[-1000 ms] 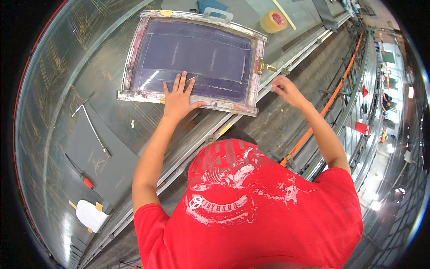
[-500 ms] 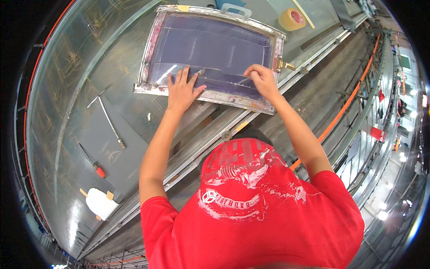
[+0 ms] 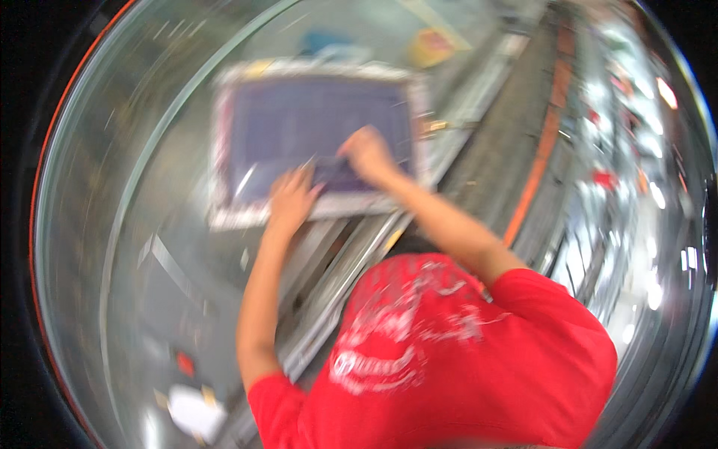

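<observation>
A framed printing screen [image 3: 318, 69] with dark purple mesh [image 3: 314, 112] lies on the table before me. My left hand [image 3: 292, 198] rests at its near edge, fingers stretched over the border and mesh, the thumb apart. Above the near part of the mesh, right of the left hand, my right hand [image 3: 368, 157] is closed with its fingers bent together. Whatever it may grip is lost in the blur. On the screen's right side sits a brass-coloured fitting [image 3: 434, 127].
A tape roll [image 3: 431, 46] and a blue item [image 3: 325, 41] lie beyond the screen. Left of me are a thin metal rod tool [image 3: 170, 263], a red handle [image 3: 185, 364] and a white pad [image 3: 196, 411]. A metal rail [image 3: 479, 97] runs along the table's edge.
My right hand has moved left across the mesh, closer to my left hand. The view has shifted and is now blurred. My left hand stays on the near edge.
</observation>
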The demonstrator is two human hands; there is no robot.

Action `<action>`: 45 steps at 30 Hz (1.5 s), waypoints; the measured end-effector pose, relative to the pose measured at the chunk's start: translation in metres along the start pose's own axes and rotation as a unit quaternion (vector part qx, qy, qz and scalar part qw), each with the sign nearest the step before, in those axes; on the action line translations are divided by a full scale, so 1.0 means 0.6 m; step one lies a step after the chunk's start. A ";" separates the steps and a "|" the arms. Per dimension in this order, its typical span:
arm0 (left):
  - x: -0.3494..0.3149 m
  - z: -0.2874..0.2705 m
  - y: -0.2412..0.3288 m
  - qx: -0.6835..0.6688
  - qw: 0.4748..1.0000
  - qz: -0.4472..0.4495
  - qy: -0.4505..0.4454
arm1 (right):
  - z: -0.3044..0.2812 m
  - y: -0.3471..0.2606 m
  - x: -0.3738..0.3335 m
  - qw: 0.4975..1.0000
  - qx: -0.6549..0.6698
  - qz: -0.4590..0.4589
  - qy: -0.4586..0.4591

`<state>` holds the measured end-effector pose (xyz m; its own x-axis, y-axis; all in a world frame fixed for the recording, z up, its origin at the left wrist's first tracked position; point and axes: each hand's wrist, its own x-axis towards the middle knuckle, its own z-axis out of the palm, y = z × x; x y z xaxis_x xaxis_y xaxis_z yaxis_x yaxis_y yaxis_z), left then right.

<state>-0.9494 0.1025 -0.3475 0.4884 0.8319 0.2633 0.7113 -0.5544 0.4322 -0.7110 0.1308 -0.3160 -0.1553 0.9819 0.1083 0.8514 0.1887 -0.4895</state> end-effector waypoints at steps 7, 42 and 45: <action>0.041 -0.037 -0.040 -0.090 0.994 0.046 -0.043 | 0.054 -0.037 -0.004 0.980 0.163 0.113 0.017; -0.040 -0.025 -0.110 -0.057 0.994 -0.076 0.059 | 0.138 -0.103 0.046 0.990 -0.054 -0.131 -0.009; -0.044 -0.025 -0.110 -0.047 0.994 -0.078 0.063 | 0.138 -0.106 0.056 0.986 -0.063 -0.157 -0.009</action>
<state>-1.0165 0.1173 -0.3701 0.3036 0.9074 0.2906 0.7197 -0.4183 0.5541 -0.8119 0.1531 -0.3527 -0.4283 0.8760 0.2216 0.8154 0.4804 -0.3231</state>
